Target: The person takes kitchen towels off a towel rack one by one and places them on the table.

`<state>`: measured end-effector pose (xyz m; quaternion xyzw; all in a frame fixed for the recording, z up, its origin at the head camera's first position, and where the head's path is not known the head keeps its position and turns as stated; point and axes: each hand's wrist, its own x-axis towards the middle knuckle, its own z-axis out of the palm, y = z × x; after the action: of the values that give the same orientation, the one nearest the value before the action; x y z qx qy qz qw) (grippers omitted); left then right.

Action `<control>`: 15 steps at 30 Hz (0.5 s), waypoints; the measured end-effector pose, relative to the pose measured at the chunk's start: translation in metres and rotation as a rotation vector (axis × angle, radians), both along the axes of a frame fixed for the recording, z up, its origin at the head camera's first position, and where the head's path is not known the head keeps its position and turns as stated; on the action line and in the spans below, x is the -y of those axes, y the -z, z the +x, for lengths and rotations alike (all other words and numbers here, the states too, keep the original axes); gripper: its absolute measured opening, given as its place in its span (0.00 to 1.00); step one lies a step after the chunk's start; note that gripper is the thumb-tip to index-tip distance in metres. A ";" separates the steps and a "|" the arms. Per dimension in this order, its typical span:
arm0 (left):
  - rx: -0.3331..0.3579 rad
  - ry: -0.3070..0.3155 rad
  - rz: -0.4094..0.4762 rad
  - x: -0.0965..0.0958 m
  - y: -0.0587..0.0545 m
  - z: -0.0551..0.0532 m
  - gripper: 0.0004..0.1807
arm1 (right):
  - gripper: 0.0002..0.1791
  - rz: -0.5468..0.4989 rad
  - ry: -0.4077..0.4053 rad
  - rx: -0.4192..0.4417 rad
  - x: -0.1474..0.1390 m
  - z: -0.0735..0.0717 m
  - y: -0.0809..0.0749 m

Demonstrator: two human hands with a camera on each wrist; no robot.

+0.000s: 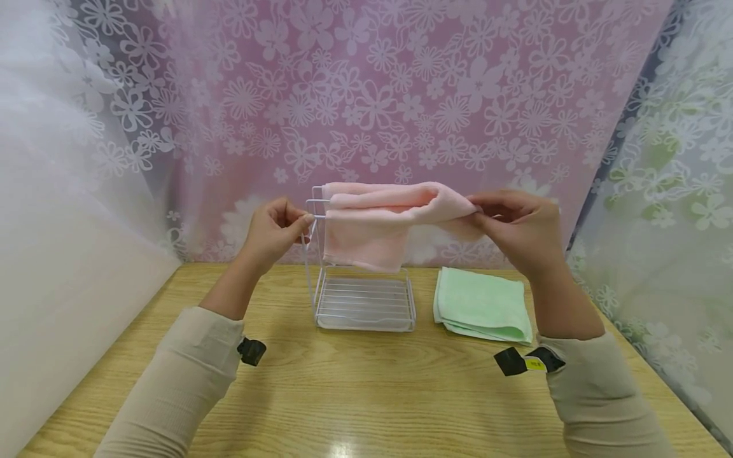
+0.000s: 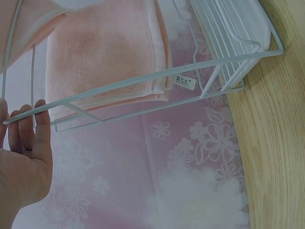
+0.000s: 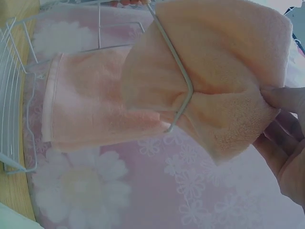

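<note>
My left hand (image 1: 273, 229) grips the upper end of a white wire rack (image 2: 164, 72), its thumb on top near the corner. With thumb and fingers, my right hand (image 1: 518, 226) pinches the end of a pink towel (image 3: 228, 86). That towel stretches from the rack's top, passing through a wire bar in the right wrist view. Behind it, folded pink cloth (image 2: 105, 52) hangs down from the top bars, a small white label (image 2: 185, 81) at its edge. Below, the rack's slatted base (image 1: 366, 304) stands on the table.
A folded green towel (image 1: 483, 302) lies on the wooden table (image 1: 355, 388), right of the rack. A pink flowered curtain (image 1: 401, 95) hangs close behind. Pale sheets stand on the left and right. Black straps with small devices are on both wrists.
</note>
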<state>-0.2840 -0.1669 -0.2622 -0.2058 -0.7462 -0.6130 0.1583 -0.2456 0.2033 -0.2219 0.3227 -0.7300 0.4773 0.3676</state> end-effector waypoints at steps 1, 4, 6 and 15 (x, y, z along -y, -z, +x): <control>0.001 0.000 0.000 0.000 0.000 0.000 0.09 | 0.13 0.000 -0.007 -0.012 -0.002 -0.001 0.000; -0.001 0.001 -0.001 0.000 0.000 0.000 0.09 | 0.13 -0.047 -0.086 -0.021 -0.008 -0.003 0.002; -0.004 0.001 0.000 0.000 0.000 0.000 0.09 | 0.12 -0.085 -0.135 -0.015 -0.010 -0.004 0.003; -0.013 0.005 0.004 0.001 0.000 -0.001 0.09 | 0.09 -0.255 -0.267 0.010 -0.016 -0.004 0.006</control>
<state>-0.2846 -0.1676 -0.2621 -0.2113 -0.7434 -0.6135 0.1620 -0.2500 0.2195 -0.2279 0.3653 -0.6159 0.6123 0.3352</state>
